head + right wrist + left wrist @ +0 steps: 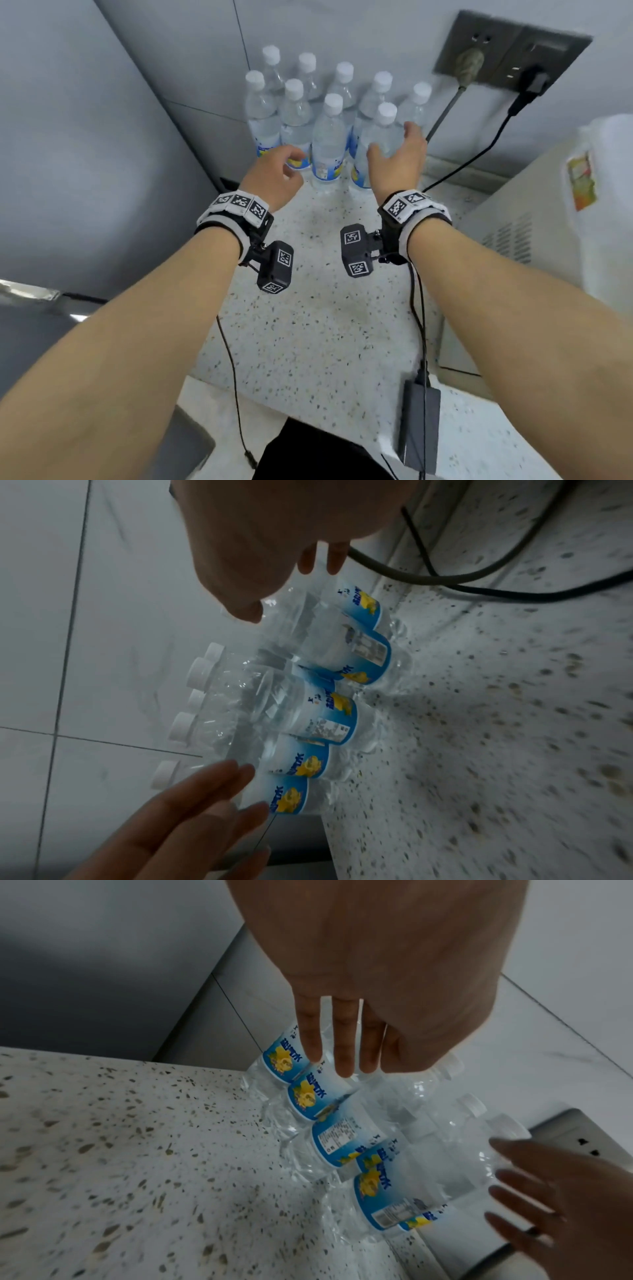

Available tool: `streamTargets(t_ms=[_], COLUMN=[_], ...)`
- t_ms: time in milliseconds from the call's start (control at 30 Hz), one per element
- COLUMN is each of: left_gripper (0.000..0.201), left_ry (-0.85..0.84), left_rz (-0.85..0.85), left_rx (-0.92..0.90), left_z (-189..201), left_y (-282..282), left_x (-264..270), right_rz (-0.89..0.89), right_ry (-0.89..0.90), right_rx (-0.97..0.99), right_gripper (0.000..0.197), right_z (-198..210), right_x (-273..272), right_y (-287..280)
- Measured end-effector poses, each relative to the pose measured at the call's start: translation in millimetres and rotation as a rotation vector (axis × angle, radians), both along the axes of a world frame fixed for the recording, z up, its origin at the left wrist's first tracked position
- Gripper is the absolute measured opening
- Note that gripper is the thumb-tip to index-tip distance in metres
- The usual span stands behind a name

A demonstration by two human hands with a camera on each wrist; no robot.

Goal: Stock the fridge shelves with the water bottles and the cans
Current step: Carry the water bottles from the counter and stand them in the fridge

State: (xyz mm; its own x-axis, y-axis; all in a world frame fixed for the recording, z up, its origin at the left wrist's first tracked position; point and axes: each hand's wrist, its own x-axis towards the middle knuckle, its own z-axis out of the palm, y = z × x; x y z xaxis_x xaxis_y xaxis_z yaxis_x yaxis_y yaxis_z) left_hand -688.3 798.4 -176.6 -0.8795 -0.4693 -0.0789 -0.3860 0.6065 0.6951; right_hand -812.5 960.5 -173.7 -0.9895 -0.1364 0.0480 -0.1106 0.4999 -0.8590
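Several clear water bottles (328,144) with white caps and blue-and-yellow labels stand packed together at the back of a speckled counter (325,325), against the wall. My left hand (291,164) hovers just in front of the front-left bottle (296,137), fingers relaxed and holding nothing. My right hand (394,144) is spread around the front-right bottle (378,137), thumb on its near side and fingers past its right, without closing. In the left wrist view the left fingers (342,1053) point straight at the labels (346,1139). The right wrist view shows the right hand (284,591) above that bottle (346,653). No cans are in view.
A grey wall socket panel (507,54) with two plugs sits behind the bottles, its cables (479,150) running down to the counter. A white appliance (513,222) stands at the right. A black power adapter (419,425) lies near the front edge. A grey panel (85,154) rises on the left.
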Motion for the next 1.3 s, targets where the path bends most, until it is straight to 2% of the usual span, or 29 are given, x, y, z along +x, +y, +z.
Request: streamTargets(t_ms=[133, 233, 333, 400, 433, 500, 567, 667, 767, 900, 967, 1067, 1133, 1200, 1300], left_gripper=[0.034, 0.034, 0.035, 0.041, 0.045, 0.054, 0.057, 0.056, 0.054, 0.055, 0.050, 0.025, 0.022, 0.020, 0.024], left_ry=[0.056, 0.128, 0.230, 0.286, 0.300, 0.319, 0.343, 0.383, 0.286, 0.169, 0.172, 0.149, 0.141, 0.168, 0.229], left_rz=[0.020, 0.025, 0.016, -0.003, -0.017, -0.030, -0.029, -0.008, -0.017, -0.045, -0.097, -0.185, -0.219, -0.159, 0.077], left_rx=[0.026, 0.029, 0.069, 0.087, 0.085, 0.090, 0.123, 0.140, 0.121, 0.202, 0.196, 0.156, 0.080, 0.102, 0.219], left_z=[-8.7, -9.5, -9.0, -9.5, -9.4, -7.6, -3.2, 5.7, 7.9, -9.5, -17.7, -21.1, -17.2, -13.8, -8.5], left_y=[-13.5, -20.0, -21.5, -20.2, -17.8, -12.2, -5.3, 2.7, 8.4, 10.9, 20.1, 40.0, 50.8, 53.3, 49.4], left_x=[-5.0, -13.5, -24.1, -32.3, -37.1, -46.6, -59.6, -80.5, -98.1, -114.6, -117.9, -118.3, -115.6, -113.1, -96.4], right_rz=[0.038, 0.076, 0.179, 0.204, 0.226, 0.257, 0.206, 0.109, 0.072, 0.039, 0.020, 0.038, 0.055, 0.062, 0.072], right_ry=[0.154, 0.057, -0.084, -0.090, -0.092, -0.093, -0.059, -0.016, -0.063, -0.077, -0.080, -0.086, -0.075, -0.061, -0.027], right_rx=[-0.001, -0.045, -0.093, -0.076, -0.056, -0.056, -0.095, -0.108, -0.133, -0.153, -0.148, -0.135, -0.137, -0.135, -0.144], right_gripper=[0.039, 0.022, 0.039, 0.055, 0.056, 0.045, 0.031, 0.025, 0.023, 0.015, 0.017, 0.022, 0.021, 0.028, 0.032], right_z=[1.5, -4.0, -19.7, -25.3, -25.1, -22.4, -21.6, -22.9, -18.6, -15.8, -12.2, -3.7, -0.9, 3.2, 14.3], right_x=[-21.0, -25.0, -19.0, -17.0, -17.4, -17.5, -16.5, -13.6, -5.3, 5.3, 8.8, 13.3, 14.7, 16.4, 22.8], right_y=[-19.5, -23.8, -24.5, -26.8, -26.8, -25.0, -16.7, -6.3, 5.8, 25.9, 34.8, 45.4, 51.2, 54.4, 57.0])
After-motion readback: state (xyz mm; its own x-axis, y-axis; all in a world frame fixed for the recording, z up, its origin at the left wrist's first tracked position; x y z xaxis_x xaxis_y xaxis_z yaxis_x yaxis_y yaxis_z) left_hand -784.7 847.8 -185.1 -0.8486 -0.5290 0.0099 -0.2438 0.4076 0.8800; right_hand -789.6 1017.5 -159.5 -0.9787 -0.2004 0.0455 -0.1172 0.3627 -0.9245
